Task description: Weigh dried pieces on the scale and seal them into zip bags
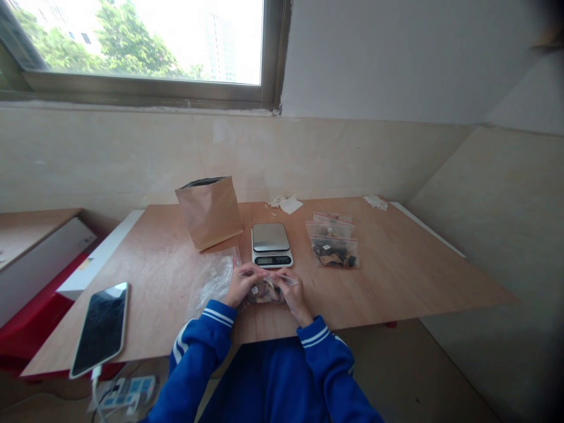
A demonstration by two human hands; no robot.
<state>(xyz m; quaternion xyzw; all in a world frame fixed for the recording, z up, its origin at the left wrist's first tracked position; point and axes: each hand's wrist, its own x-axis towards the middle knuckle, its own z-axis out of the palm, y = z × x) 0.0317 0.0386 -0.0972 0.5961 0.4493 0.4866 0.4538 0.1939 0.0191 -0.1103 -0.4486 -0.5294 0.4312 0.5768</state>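
Note:
Both hands pinch the top edge of a clear zip bag point(265, 292) with brownish pieces inside and a small white label. My left hand point(243, 284) grips the bag's left upper side; my right hand point(292, 292) has the right upper side, fingers closed. The bag is at the table's near edge, just in front of a kitchen scale point(270, 238) with a bare metal plate. Under and beside my left forearm lie clear plastic zip bags point(214, 282). To the right stand several filled zip bags point(335, 252), the nearest with dark and tan pieces.
A brown paper bag point(210, 212) stands open at the back left of the wooden table point(396, 276). A phone point(101, 329) with a charging cable lies at the left edge. Scraps of white paper point(291, 204) lie by the wall. A power strip point(130, 390) is below.

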